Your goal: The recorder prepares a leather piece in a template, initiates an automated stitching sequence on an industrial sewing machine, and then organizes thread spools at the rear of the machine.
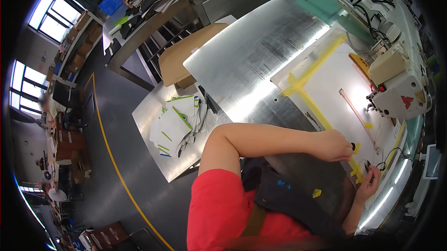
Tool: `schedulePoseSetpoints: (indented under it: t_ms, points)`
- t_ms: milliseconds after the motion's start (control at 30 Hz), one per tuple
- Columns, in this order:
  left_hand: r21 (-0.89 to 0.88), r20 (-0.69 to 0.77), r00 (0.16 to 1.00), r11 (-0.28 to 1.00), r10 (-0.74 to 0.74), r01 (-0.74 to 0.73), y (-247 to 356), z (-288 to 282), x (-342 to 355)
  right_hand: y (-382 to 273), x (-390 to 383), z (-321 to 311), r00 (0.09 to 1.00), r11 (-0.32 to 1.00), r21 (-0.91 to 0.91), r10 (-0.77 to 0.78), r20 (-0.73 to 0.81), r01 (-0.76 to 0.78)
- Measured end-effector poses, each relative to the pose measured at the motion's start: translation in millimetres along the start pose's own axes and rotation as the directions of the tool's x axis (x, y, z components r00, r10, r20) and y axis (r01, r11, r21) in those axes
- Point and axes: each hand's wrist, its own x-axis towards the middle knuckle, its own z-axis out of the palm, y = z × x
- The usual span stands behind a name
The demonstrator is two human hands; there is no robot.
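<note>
Dark fabric point(298, 195) lies across my lap, not yet moved under the sewing machine point(400, 88). Left hand point(335, 144) is clenched on the bench point(260, 60); I cannot tell what it pinches. Right hand point(368, 183) grips small black snips point(369, 166) by the yellow tape point(316, 106).

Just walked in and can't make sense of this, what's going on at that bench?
A person in a red top sits at a metal worktable beside a sewing machine. The left hand pinches something small near the yellow tape. The right hand holds a small dark item I can't identify.
</note>
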Motion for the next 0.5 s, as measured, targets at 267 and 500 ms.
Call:
schedulePoseSetpoints:
  t_ms: [267, 500]
  points:
    - [0.011, -0.047, 0.999, 1.0, 0.015, -0.014, -2.7, 0.3, 0.8, 1.5, -1.2, 2.3, 0.999, 0.998, -0.054, -0.021, -0.028, 0.02]
    - [0.022, -0.048, 0.999, 1.0, 0.021, -0.02, -1.3, -0.7, 2.7, -1.3, -0.7, 0.9, 1.0, 0.999, -0.051, -0.018, -0.021, 0.017]
